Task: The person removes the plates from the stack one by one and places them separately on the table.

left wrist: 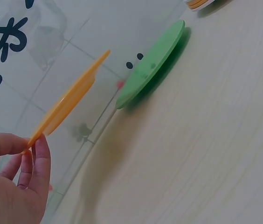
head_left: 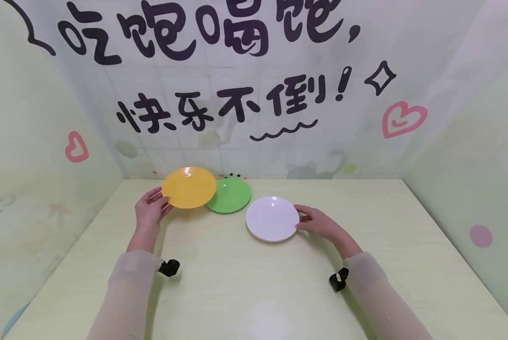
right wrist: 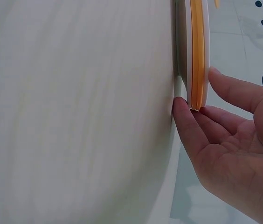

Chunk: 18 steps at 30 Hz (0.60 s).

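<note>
My left hand [head_left: 148,212] pinches the left rim of an orange plate [head_left: 189,187], thumb on top and fingers beneath. That plate is tilted and raised off the table, as the left wrist view shows. Just behind it, partly hidden, a green plate [head_left: 230,196] lies near the back wall. My right hand [head_left: 319,223] holds the right edge of a stack of plates [head_left: 273,218] with a white one on top. In the right wrist view the thumb is at the upper rim and the fingers are at the lower edge; orange rims [right wrist: 197,56] show between white ones.
The pale wooden table [head_left: 237,288] meets a back wall [head_left: 237,156] printed with black lettering. Side panels [head_left: 462,198] border it left and right. Black wrist cameras [head_left: 169,267] sit at both cuffs.
</note>
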{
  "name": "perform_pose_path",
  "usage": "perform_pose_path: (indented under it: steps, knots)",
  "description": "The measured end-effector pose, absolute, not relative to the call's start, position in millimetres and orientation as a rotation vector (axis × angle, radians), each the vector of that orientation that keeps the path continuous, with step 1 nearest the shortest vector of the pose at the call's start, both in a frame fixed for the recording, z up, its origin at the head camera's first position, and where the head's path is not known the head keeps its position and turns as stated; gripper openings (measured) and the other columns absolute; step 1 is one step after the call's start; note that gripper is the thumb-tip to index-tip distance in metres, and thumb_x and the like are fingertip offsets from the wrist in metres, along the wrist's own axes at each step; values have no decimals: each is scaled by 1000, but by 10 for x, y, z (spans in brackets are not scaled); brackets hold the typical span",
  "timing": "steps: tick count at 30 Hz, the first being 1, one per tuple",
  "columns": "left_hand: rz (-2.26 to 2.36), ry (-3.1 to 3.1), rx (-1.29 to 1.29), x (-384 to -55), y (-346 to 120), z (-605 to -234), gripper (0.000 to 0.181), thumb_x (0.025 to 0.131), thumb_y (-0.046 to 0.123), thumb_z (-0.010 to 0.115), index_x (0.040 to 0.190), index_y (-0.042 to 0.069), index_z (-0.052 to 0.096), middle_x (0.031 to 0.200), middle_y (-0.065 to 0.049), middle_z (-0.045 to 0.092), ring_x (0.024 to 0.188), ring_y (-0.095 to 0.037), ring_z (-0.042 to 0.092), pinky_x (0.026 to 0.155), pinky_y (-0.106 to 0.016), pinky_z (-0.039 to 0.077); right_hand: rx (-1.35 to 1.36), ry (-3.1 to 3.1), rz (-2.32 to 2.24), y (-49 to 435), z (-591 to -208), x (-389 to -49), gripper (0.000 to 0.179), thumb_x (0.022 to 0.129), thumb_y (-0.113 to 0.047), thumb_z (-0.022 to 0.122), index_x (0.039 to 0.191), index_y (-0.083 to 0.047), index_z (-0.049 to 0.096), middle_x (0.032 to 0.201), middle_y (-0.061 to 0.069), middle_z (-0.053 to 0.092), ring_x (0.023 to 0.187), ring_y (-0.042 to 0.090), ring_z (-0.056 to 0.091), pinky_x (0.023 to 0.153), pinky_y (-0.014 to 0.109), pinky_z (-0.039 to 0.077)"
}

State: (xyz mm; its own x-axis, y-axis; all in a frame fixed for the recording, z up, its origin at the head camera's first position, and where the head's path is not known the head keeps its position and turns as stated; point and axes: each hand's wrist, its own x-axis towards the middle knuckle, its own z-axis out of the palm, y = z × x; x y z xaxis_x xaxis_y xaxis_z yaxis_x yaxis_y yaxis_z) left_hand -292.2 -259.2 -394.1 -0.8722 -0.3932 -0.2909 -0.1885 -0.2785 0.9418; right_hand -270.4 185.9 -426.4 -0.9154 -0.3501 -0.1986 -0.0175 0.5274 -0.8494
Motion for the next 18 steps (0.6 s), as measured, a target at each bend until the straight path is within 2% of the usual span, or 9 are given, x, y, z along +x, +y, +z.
perform_pose_path:
  steps: [10,18]
  knots:
    - [-2286,-1757,783,-2899,-2652,-3961,52,95,-2,60,144,14,48,107,6,55,78,-3,65,74,-17,62,-340,2442,-1326,1860,-4255,-2690,64,97,-9,61,153,1,32,156,27,36,137,45,46,110,54,47]
    - [-2263,-1718,817,-2912,-2687,-4024,44,94,-5,60,133,15,52,105,4,54,75,-3,66,73,-18,62,-333,2447,-1317,1862,-4250,-2679,64,97,-8,61,153,1,32,156,27,35,137,45,45,111,54,46]
